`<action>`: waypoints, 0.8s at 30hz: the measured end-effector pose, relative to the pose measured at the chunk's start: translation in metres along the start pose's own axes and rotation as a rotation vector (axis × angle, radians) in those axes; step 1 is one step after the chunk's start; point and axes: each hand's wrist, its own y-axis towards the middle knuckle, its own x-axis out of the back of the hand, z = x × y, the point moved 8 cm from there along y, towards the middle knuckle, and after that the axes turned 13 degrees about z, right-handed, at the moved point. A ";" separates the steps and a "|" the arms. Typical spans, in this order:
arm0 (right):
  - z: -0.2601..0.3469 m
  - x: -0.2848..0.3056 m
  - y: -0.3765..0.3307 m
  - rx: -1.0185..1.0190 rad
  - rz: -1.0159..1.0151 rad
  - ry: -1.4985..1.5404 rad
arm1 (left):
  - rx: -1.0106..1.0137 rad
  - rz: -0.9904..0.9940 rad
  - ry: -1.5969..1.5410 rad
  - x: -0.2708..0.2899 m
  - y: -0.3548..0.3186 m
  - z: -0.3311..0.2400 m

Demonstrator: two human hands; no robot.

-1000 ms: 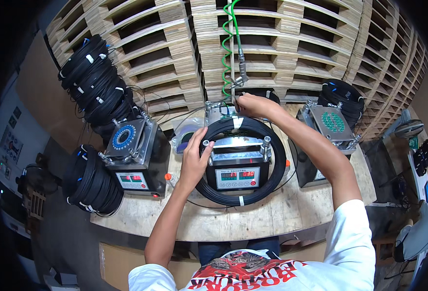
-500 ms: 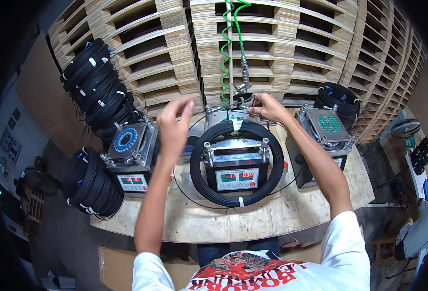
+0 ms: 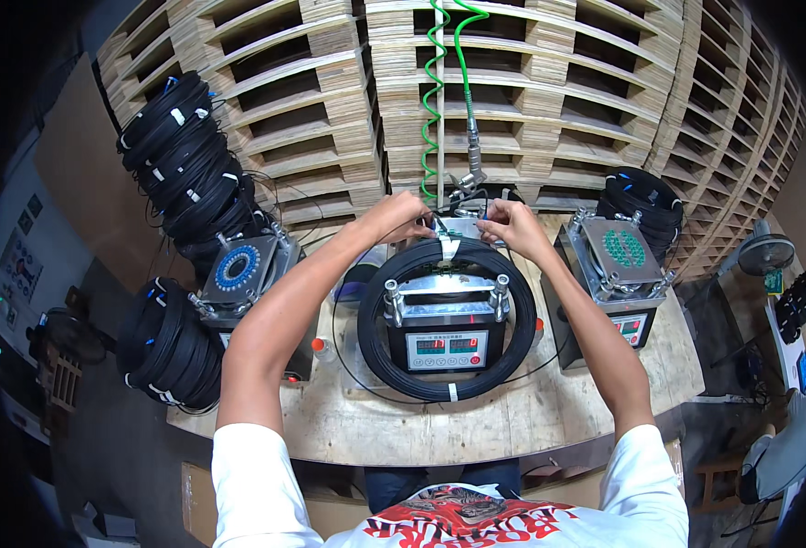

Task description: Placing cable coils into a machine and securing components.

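Behind the top rim of a black cable coil [image 3: 373,320], my two hands work close together over the top plate of the middle machine [image 3: 447,350]. My left hand [image 3: 401,219] is closed in a pinch on a thin black cable end by the green part of the plate. A short way to its right, my right hand [image 3: 514,228] pinches another thin dark cable end, bluish at the tip. The coil, bound with white tape [image 3: 451,248], leans around the machine's front, its lit red and green display showing through the ring. My fingers partly hide both tips.
A machine with a blue ring plate [image 3: 237,267] stands left, one with a green-dotted plate [image 3: 624,251] right. Black coils [image 3: 170,137] are piled at left, more [image 3: 645,205] at right. An orange-capped bottle [image 3: 322,347] stands on the table [image 3: 403,434]. A green air hose [image 3: 465,73] hangs before pallets [image 3: 302,73].
My left hand has come from the raised position at left over to the middle machine's plate and closed there. My right hand stays near the plate. The middle display's digits have changed.
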 end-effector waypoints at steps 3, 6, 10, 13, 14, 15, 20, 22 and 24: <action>-0.007 0.003 0.008 -0.011 0.080 -0.066 | -0.003 -0.008 -0.001 -0.001 0.000 -0.003; -0.013 0.001 0.012 -0.019 0.131 -0.001 | -0.129 -0.103 -0.030 0.002 -0.006 -0.013; -0.005 -0.001 0.014 -0.028 0.143 0.048 | -0.128 -0.167 -0.129 0.012 -0.008 -0.014; 0.006 -0.009 0.019 -0.019 0.186 0.000 | -0.063 -0.106 -0.086 0.020 -0.007 0.002; 0.012 -0.009 0.018 0.012 0.192 -0.011 | -0.068 -0.096 -0.093 0.020 -0.010 0.008; 0.010 -0.003 0.014 -0.027 0.212 -0.048 | -0.023 -0.079 -0.148 0.026 -0.013 0.004; 0.013 0.027 0.012 0.070 0.148 -0.189 | 0.078 -0.148 -0.334 0.041 -0.069 0.041; 0.022 0.038 0.005 0.063 0.109 -0.343 | 0.170 -0.168 -0.236 0.043 -0.104 0.054; 0.020 0.054 -0.007 0.136 0.066 -0.431 | 0.249 -0.268 -0.432 0.035 -0.134 0.061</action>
